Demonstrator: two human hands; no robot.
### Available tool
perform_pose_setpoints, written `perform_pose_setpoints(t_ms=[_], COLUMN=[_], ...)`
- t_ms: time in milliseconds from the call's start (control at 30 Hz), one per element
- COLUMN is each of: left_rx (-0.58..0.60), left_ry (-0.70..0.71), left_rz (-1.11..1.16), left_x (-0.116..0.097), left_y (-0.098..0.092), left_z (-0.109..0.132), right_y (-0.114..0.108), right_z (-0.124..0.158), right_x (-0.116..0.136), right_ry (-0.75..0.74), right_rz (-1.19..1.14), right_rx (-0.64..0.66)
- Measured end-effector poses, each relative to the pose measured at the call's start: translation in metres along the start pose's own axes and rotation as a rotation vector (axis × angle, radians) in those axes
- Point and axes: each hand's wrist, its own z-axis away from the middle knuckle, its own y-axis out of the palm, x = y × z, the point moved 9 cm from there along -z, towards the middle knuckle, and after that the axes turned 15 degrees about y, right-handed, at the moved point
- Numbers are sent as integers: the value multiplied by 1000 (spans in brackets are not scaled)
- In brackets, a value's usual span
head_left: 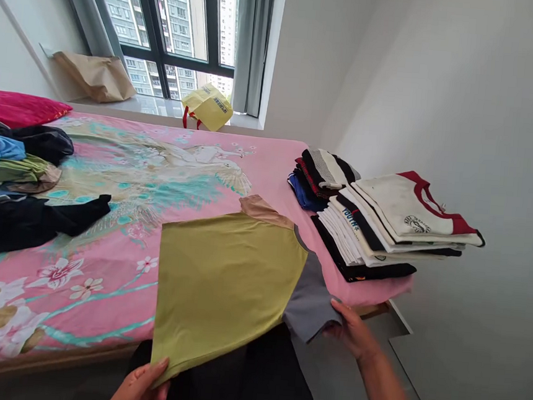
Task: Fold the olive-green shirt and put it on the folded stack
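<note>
A yellow-green T-shirt point(229, 278) with grey sleeve and a tan patch at the far shoulder lies spread over the bed's near edge, folded lengthwise by the look of it. My left hand point(145, 385) pinches its hem corner at the lower left. At the right, my right hand point(352, 332) grips the end of the grey sleeve point(311, 297), thumb on top. Between my hands the shirt's near side hangs past the bed edge, above my dark-clothed legs point(251, 379).
Folded shirts point(386, 223) are stacked at the bed's right corner, beside a smaller dark pile point(312, 179). Loose clothes point(12, 165) heap at the left near a magenta pillow point(17, 108). A paper bag point(97, 76) and a yellow bag point(209, 106) sit on the windowsill.
</note>
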Motion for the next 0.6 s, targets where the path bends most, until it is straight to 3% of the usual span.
perform_pose_setpoints(t_ms=[100, 200, 267, 367, 467, 533, 600], left_rx=[0, -172, -243, -272, -358, -394, -379], left_ry=[55, 76, 38, 35, 142, 192, 204], left_rz=[123, 232, 223, 59, -196, -328, -403], left_x=[-46, -89, -99, -95, -87, -83, -81], left_y=[13, 14, 11, -9, -47, -67, -75], left_z=[-19, -47, -63, -74, -69, -63, -60], right_y=[32, 64, 72, 49, 15, 3, 1], right_z=[-21, -48, -64, -72, -63, -61, -64], right_x=[51, 99, 116, 129, 128, 120, 110], right_ry=[-17, -26, -13, -108, -230, -226, -184], right_rz=[30, 50, 71, 152, 298, 363, 431], right_rx=[19, 4, -34, -242, -476, -504, -479])
